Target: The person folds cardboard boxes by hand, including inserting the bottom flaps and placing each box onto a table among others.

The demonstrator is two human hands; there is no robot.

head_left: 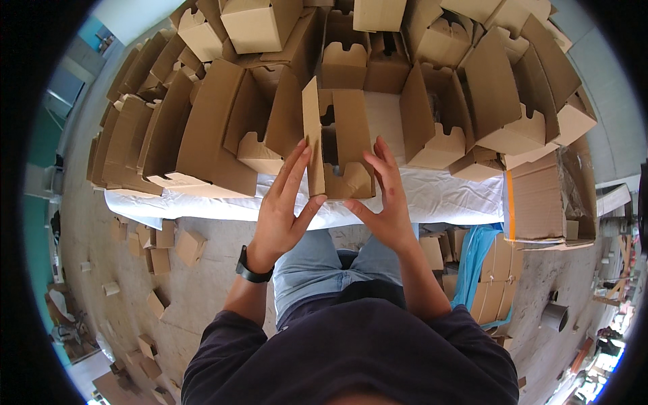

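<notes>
A brown cardboard box (353, 128) stands right in front of me at the table's near edge, its top open and its left side panel tilted up. My left hand (287, 202) lies along that left panel, fingers stretched upward and the thumb at the lower front corner. On the opposite side, my right hand (390, 202) has its fingertips against the right wall and its thumb by the bottom front edge. Between them the hands hold the box. Its front wall carries a rounded, notched tab, and the inside looks dark.
Rows of similar open boxes (214, 128) crowd the table left, right and behind. White cloth (459, 199) covers the tabletop. A larger carton (540, 202) with orange tape sits at the right end. Below are tied flat cardboard (496, 283), blue plastic (474, 260) and scattered small boxes (191, 247).
</notes>
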